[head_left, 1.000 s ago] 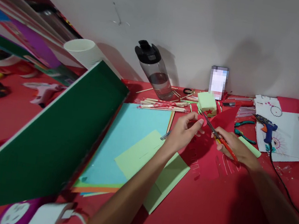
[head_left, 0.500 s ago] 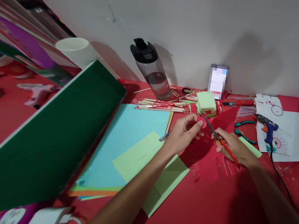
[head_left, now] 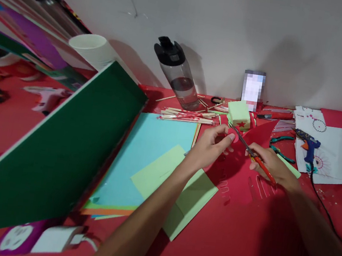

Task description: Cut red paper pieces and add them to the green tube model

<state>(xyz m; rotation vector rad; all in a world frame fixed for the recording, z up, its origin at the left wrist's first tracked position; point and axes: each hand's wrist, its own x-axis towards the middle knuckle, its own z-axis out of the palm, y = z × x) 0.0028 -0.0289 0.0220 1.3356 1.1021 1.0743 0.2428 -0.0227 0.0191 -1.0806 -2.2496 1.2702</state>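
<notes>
Between its thumb and fingers my left hand (head_left: pixel 212 145) pinches a small piece of red paper (head_left: pixel 233 135). My right hand (head_left: pixel 264 163) is closed round the red-orange handles of a pair of scissors (head_left: pixel 263 168). The scissor blades point up and left, right at the edge of the small red piece. Below both hands lies a larger sheet of red paper (head_left: pixel 239 183) with finger-like outlines and cut slots. Just beyond the blades sits a pale green paper block (head_left: pixel 239 113) with a red star on its side.
Left of my hands are pale green sheets (head_left: pixel 195 203) over blue paper (head_left: pixel 121 167), beside a tilted green board (head_left: pixel 60 142). Wooden sticks (head_left: pixel 188 116), a water bottle (head_left: pixel 179 78) and a phone (head_left: pixel 252 90) stand or lie behind. Right are teal pliers (head_left: pixel 282 154) and a blue glue gun (head_left: pixel 308 145).
The view has shifted slightly, so most things sit a little higher and further right. Both hands keep their holds on the red piece and the scissors, in nearly the same pose.
</notes>
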